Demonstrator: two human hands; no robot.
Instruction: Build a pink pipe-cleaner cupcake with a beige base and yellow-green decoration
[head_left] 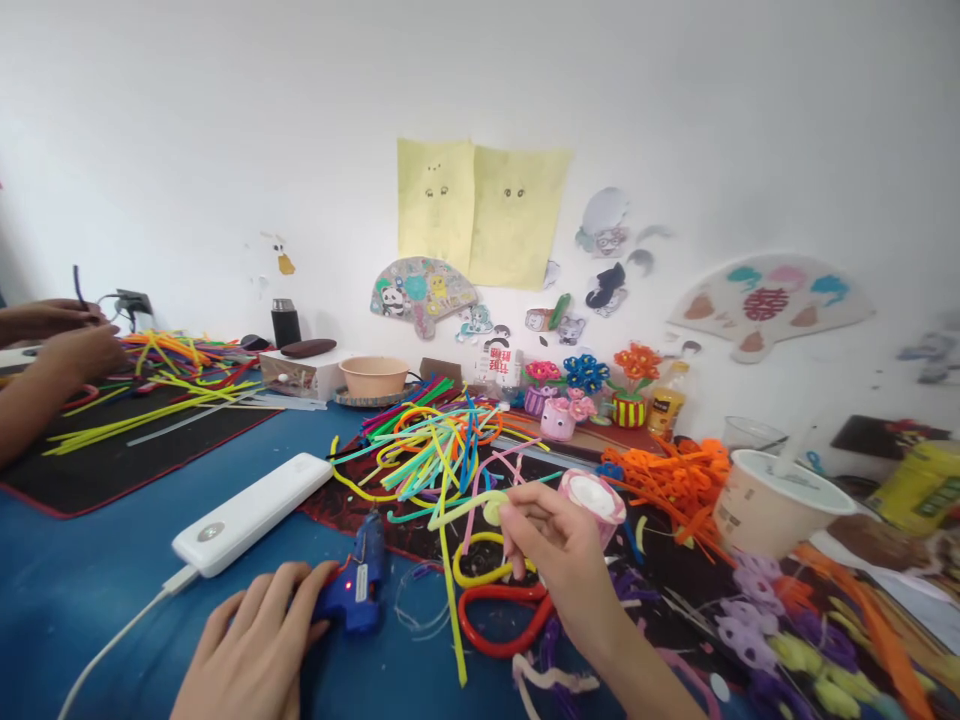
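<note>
My left hand (251, 640) rests on the blue table with its thumb and index finger closed on the handle of a blue hot glue gun (364, 585). The gun lies on its side, a small red light lit on it. Pinched in my right hand (555, 550) is a pale yellow-green pipe cleaner (466, 508), bent at one end and with a small round coil by my fingertips. Below that hand are scissors with red-wrapped (504, 648) and yellow-wrapped (461, 572) handle loops. A pile of colored pipe cleaners (427, 450) lies behind.
A white power bank (251, 512) with a cable lies left. At right stand a lidded paper cup (765, 515), a roll of tape (592, 500) and orange pipe-cleaner pieces (667, 480). Pipe-cleaner flower pots (630, 405) line the wall. Another person's hands (75, 345) work at far left.
</note>
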